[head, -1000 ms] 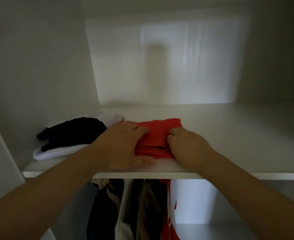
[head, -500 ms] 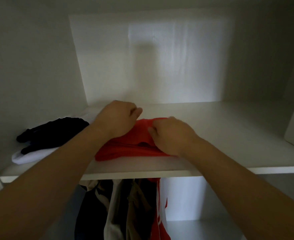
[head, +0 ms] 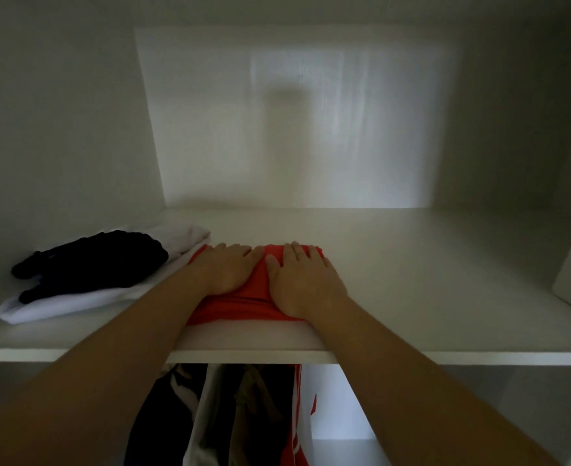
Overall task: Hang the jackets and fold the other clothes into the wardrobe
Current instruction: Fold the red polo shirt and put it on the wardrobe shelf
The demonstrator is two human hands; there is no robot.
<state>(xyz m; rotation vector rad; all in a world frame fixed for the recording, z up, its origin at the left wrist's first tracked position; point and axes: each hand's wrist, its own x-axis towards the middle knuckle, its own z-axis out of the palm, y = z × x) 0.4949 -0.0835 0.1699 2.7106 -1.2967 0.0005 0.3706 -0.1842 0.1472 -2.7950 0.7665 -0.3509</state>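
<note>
On the wardrobe shelf (head: 411, 264), just beside the white and black pile (head: 85, 274), we press the folded red garment (head: 243, 306) flat under our left hand (head: 225, 269) and right hand (head: 302, 280), both spread with fingers straight, and would do well to smooth evenly so the fold holds.
</note>
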